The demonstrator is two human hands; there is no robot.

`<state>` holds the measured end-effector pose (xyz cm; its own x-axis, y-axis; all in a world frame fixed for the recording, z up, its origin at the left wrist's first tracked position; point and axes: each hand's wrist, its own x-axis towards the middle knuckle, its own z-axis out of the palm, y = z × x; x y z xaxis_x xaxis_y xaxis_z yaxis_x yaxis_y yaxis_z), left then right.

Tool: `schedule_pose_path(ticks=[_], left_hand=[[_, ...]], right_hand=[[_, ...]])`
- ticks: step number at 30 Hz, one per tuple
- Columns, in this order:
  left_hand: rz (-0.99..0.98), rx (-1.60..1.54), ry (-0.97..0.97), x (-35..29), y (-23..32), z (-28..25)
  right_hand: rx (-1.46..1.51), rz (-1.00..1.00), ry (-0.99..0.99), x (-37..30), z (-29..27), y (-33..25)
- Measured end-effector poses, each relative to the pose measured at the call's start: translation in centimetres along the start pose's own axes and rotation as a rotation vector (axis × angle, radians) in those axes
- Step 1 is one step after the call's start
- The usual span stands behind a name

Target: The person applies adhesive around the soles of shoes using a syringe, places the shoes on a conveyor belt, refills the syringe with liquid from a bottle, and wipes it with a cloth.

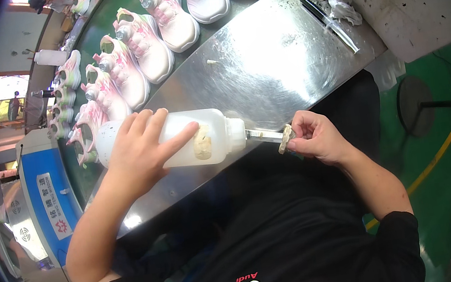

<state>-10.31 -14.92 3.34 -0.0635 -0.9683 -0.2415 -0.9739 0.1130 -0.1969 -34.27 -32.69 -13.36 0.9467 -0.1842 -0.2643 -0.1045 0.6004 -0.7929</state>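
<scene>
My left hand (137,150) is wrapped over a translucent white plastic bottle (180,125), which lies on its side with its mouth toward the right. A tan patch marks the bottle near its shoulder. At the bottle's mouth is a clear syringe (262,134) with markings on its barrel; its front end meets the white cap, and how deep it goes is hidden. The fingers of my right hand (317,137) pinch the syringe's outer end, around a crusted tan piece (286,139).
White and pink sneakers (148,42) stand in a curved row on a green surface beyond the metal tabletop (193,76). A second syringe (330,25) lies at the far right by crumpled white tissue (344,9). Another white bottle (50,57) is far left. A blue machine panel (50,188) stands left.
</scene>
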Motion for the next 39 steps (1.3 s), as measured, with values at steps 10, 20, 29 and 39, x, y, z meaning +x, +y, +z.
schedule_pose_path(ticks=[10, 20, 29, 39], left_hand=[[0.061, 0.099, -0.005, 0.6, 0.2, -1.0], [0.133, 0.244, -0.014, 1.1, 0.0, -2.1], [0.169, 0.321, 0.004, 1.5, 0.6, -2.9], [0.208, 0.387, -0.013, 2.0, 1.4, -4.0]], right_hand=[[0.122, 0.003, 0.097, -0.5, -0.2, 0.7], [-0.132, 0.038, 0.168, -1.2, 0.7, 1.3], [-0.140, -0.005, 0.206, -1.3, -0.3, 2.7], [-0.697, -0.002, -0.002, -2.5, 2.3, 0.0]])
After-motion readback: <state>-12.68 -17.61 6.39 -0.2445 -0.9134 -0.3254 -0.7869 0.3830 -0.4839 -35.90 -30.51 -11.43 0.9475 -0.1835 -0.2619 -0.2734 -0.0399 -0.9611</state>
